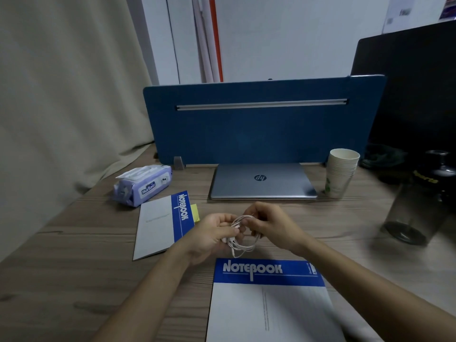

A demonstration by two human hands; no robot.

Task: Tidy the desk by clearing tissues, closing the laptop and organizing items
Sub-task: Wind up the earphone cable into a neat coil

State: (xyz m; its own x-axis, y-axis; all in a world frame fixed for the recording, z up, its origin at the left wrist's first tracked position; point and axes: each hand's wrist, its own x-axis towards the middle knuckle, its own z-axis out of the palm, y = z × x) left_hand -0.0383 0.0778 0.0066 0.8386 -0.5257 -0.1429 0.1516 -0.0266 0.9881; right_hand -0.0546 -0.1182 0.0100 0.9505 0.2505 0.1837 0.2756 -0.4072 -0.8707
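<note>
Bare forearms — no sleeves, no jewellery.

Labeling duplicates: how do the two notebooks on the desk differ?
The left notebook lies turned sideways, its title running up the page; the near notebook lies square to the viewer, its title reading across. The left notebook has a yellow sticky note by its edge; the near notebook shows none. Both share the same blue-and-white cover, closed and flat.

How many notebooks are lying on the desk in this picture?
2. One notebook lies left of the hands, turned sideways, near the wipes pack. The other notebook lies closest to the camera, below the hands. None seems hidden, though the near one runs past the frame's bottom edge.
</note>
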